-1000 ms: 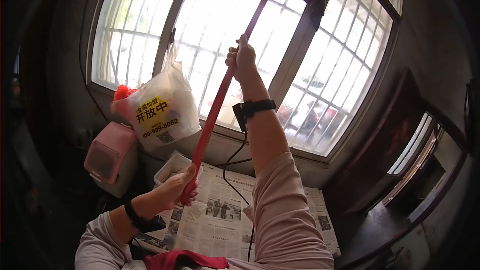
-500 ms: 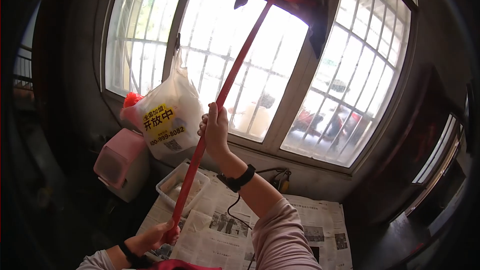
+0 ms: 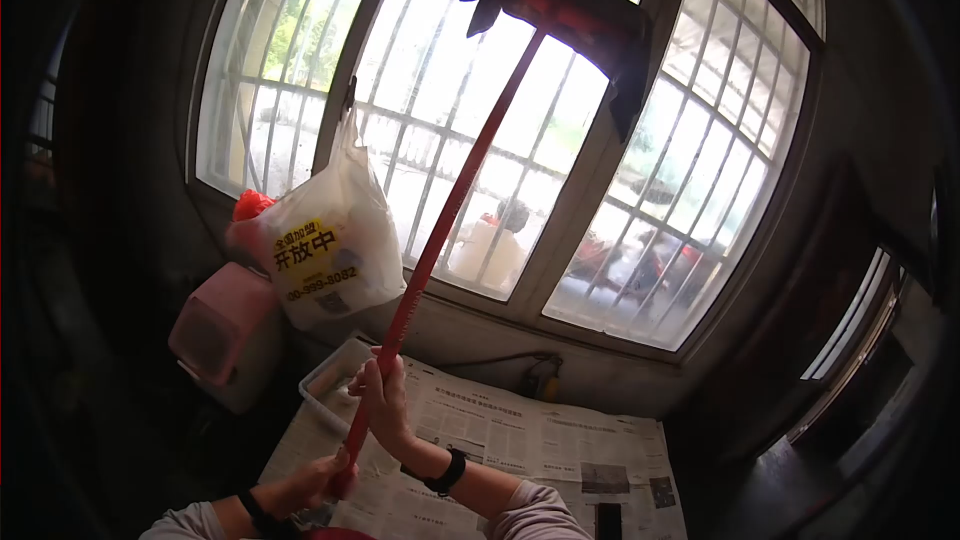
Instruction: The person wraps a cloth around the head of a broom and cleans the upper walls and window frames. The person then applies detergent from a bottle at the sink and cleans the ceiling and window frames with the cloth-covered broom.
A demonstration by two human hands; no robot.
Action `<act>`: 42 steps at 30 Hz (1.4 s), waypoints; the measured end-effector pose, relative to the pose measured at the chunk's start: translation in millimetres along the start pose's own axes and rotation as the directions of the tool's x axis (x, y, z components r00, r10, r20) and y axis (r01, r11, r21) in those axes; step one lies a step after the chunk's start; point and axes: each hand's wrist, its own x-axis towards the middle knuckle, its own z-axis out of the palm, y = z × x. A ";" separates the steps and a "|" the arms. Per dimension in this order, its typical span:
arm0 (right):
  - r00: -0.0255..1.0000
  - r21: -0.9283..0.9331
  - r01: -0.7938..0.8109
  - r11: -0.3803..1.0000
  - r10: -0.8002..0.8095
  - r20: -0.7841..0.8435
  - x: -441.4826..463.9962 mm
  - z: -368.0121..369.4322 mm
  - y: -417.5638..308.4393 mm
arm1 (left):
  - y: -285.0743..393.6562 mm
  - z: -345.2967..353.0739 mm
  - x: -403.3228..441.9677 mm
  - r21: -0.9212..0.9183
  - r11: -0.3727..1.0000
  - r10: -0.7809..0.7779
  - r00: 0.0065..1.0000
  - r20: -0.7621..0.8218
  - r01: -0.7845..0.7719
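A long red pole [image 3: 450, 210] slants up from the bottom centre to a wide head draped with a dark cloth [image 3: 560, 2], which is in front of the window. Low on the pole, my left hand [image 3: 318, 480] is wrapped round its bottom end. Just above it, my right hand [image 3: 385, 402] grips the pole with the fingers closed. Both wrists wear black bands. Behind the hands lies a newspaper-covered surface [image 3: 480, 450], with a clear plastic tub [image 3: 325, 380] at its left back edge.
A white plastic bag [image 3: 335, 240] with yellow and black print hangs at the window frame [image 3: 530, 312]. Below it at left stands a pink-lidded container [image 3: 225, 325]. A cable runs along the back of the newspapers, and a dark phone-like object [image 3: 608, 520] lies at the bottom edge.
My right hand has slid down the pole, close to my left hand. The pole's cloth-covered head has come lower and more fully into view.
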 end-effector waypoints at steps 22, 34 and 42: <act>0.749 -0.499 -0.340 0.797 -0.092 -0.656 -175.0 62.4 58.9 | 86.3 -77.0 -14.2 0.812 0.285 -0.029 0.842 0.538 -0.509; 0.849 -0.580 -0.014 0.815 -0.297 -0.437 -51.7 51.5 -75.5 | 133.2 -144.2 -120.8 0.540 0.836 0.000 0.985 0.173 -0.095; 0.871 -0.524 0.067 0.849 -0.306 -0.385 56.3 43.6 -204.9 | 108.3 -175.7 -158.2 0.389 0.913 0.126 0.992 0.013 -0.121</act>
